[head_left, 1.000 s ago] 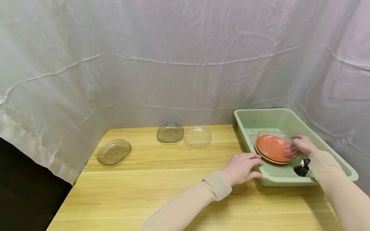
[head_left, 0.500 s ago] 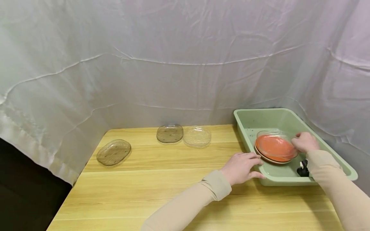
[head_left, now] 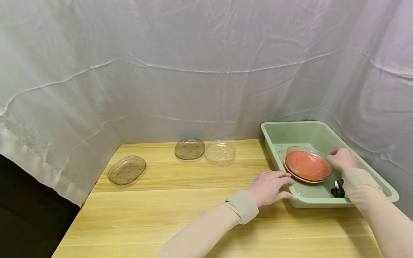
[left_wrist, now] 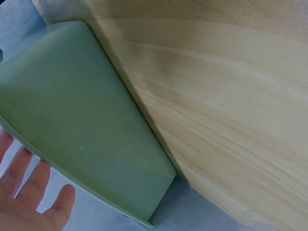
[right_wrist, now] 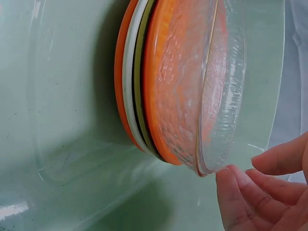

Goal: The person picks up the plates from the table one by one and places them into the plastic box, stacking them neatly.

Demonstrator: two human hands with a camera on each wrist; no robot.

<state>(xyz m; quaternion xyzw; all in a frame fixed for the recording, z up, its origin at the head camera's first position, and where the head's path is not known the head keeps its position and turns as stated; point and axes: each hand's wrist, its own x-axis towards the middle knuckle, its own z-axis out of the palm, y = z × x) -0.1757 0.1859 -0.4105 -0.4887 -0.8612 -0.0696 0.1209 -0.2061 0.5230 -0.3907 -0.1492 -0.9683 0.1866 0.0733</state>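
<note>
Left hand (head_left: 268,187): fingers spread at the tub (head_left: 298,134) rim.
Right hand (head_left: 342,159): thumb and fingers apart, perhaps touching the glass dish (right_wrist: 190,108).
Plates (right_wrist: 138,86): stacked beneath it.

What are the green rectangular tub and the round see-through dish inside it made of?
Pale green rectangular tub: probably plastic, smooth and satiny, with a thin moulded rim.
Round clear dish: glass or clear plastic; glossy and rippled, the orange plate showing through.

Plain beige sleeves (head_left: 206,229), left and right, a matching pair! Creased cuff (head_left: 244,207) by the bare left hand (head_left: 268,187), and there, below the bare right hand (head_left: 343,159), a small black device (head_left: 337,192), white-patched.
</note>
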